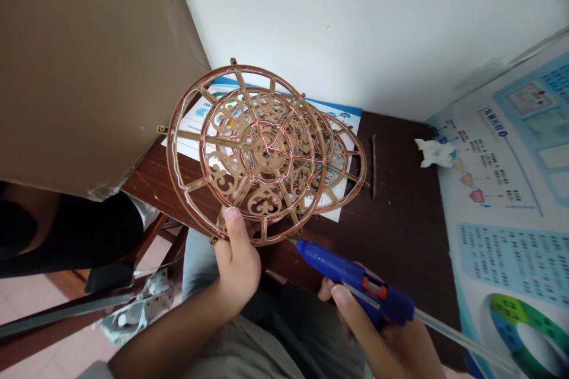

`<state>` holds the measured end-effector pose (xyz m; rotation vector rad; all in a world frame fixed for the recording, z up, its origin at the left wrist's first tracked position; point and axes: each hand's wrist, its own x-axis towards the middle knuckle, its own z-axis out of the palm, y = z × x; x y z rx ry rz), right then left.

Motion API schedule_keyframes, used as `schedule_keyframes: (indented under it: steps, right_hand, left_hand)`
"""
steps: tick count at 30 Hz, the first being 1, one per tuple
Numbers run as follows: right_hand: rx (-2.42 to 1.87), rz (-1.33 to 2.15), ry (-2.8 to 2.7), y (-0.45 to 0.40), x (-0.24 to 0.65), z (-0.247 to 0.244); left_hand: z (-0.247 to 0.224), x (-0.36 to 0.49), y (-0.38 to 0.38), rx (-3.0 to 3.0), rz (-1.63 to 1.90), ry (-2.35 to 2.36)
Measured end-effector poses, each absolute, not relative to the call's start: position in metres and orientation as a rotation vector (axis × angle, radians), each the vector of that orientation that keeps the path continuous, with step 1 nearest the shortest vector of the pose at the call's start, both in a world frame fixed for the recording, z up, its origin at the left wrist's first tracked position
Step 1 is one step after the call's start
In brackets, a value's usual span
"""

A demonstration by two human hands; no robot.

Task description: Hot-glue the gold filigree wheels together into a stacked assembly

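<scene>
My left hand (240, 266) grips the lower rim of a round brown openwork frame (203, 180), thumb on top and fingers beneath. The frame is tilted up, with spokes, scroll-patterned panels and red and whitish lines along its rings. In my right hand (368, 331) is a blue hot glue gun (351, 278), a clear glue stick (462, 337) running out of its back. Its nozzle tip is at the frame's lower right rim; whether they touch I cannot tell. Behind the held frame lies a similar brown frame (362, 163), partly hidden.
A printed sheet (191, 121) lies under the frames on the dark wooden table (400, 219). To the right are a thin brown stick (374, 166) and a small white figure (435, 153). A cardboard panel (89, 71), a white panel (355, 29) and a printed board (498, 189) surround the table.
</scene>
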<state>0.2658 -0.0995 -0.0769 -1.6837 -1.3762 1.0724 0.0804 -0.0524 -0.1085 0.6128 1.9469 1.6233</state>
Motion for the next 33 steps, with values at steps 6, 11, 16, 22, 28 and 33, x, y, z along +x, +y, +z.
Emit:
schedule_keyframes:
  steps: [6, 11, 16, 22, 28, 33]
  right_hand:
    - [-1.598, 1.186, -1.509, -0.1, 0.272, -0.078]
    - [-1.592, 1.15, -1.502, -0.097, 0.267, -0.076]
    - [-1.597, 1.127, -1.543, -0.095, 0.267, -0.078]
    - [-1.677, 0.998, -1.489, -0.1, 0.263, -0.082]
    - [-1.737, 1.004, -1.427, -0.1, 0.254, -0.071]
    - [-1.802, 0.973, -1.395, -0.098, 0.252, -0.068]
  left_hand:
    - [-0.098, 0.081, -0.054, 0.591, 1.626, 1.971]
    - [-0.095, 0.08, -0.055, 0.662, 1.606, 2.006]
    - [-0.098, 0.081, -0.053, 0.555, 1.592, 2.061]
    - [-0.094, 0.081, -0.053, 0.62, 1.589, 2.03]
    - [-0.089, 0.081, -0.054, 0.524, 1.527, 2.047]
    - [-0.094, 0.081, -0.055, 0.556, 1.609, 2.012]
